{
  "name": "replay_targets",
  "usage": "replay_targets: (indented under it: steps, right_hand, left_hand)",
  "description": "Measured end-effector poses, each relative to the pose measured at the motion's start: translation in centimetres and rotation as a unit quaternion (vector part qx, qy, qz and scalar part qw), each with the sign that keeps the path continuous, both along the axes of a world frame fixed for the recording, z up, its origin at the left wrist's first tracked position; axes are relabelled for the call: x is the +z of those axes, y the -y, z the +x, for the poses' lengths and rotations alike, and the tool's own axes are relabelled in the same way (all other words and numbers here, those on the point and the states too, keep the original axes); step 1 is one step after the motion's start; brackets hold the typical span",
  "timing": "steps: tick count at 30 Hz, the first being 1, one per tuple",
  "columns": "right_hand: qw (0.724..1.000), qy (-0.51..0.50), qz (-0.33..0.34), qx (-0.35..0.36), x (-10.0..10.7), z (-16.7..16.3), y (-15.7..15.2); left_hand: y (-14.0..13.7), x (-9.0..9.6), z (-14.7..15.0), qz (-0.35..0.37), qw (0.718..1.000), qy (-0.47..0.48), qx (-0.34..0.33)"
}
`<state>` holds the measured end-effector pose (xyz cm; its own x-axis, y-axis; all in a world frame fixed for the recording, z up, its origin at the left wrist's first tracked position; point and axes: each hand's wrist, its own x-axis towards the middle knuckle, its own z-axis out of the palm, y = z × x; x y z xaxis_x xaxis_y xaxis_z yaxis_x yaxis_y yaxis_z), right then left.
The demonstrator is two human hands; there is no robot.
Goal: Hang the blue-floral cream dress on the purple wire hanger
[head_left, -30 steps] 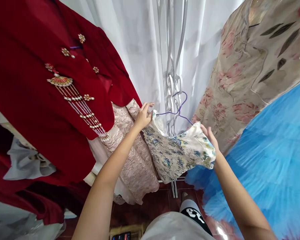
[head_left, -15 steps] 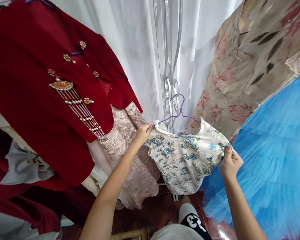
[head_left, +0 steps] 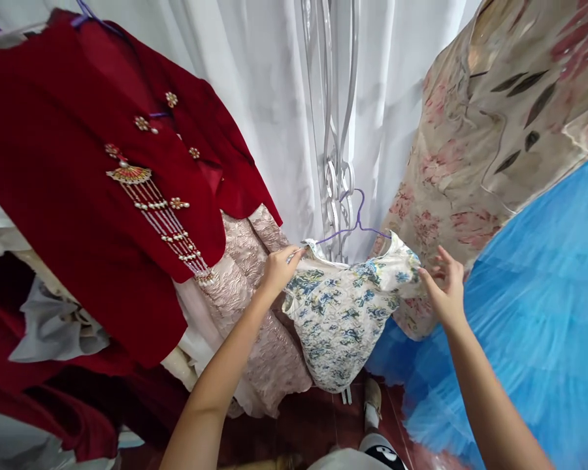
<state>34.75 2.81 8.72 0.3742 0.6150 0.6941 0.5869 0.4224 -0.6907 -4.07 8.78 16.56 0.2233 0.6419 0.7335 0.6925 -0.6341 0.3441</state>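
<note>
White curtain cloth [head_left: 269, 98] fell in long folds behind everything, and a dark red, glossy tiled floor [head_left: 318, 424] showed below. From the head camera, a white metal rack with curved bars and scrolls [head_left: 327, 78] stood in front of the curtain.

Before the rack, a cream blouse with blue and yellow-green flowers and a crinkled surface [head_left: 340, 310] hung from a thin purple hanger [head_left: 358, 223], its hem above the floor. The shoulders sat at the two ends of the hanger, whose hook lay against the scrollwork; whether it was caught there could not be told.

The left hand [head_left: 280, 269] pinched the blouse at the shoulder by the hanger's left end. The right hand [head_left: 447, 292] was loosely spread beside the sleeve, the thumb at its edge; whether it touched the cloth was unclear.

Left of the blouse hung a deep red velvet jacket [head_left: 44, 183] with a fan-shaped, beaded tassel ornament [head_left: 130, 173], above a pale pink, textured skirt [head_left: 242, 261]. To the right were a beige garment with pink flowers and dark leaves [head_left: 451, 150] and a bright blue, layered tulle skirt [head_left: 529, 313].
</note>
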Motion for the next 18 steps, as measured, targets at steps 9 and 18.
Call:
replay_targets:
  steps: [9, 18]
  right_hand:
    - [0.991, -0.06, -0.091, 0.08, -1.1, 2.4, -4.6]
    - [0.961, -0.189, -0.16, 0.119, -2.9, -1.1, 8.7]
  left_hand:
    - [1.2, 4.7, 4.6, 0.061, 0.998, -0.025, -0.019]
    - [-0.2, -1.3, 1.4, 0.096, 0.993, -0.001, 0.063]
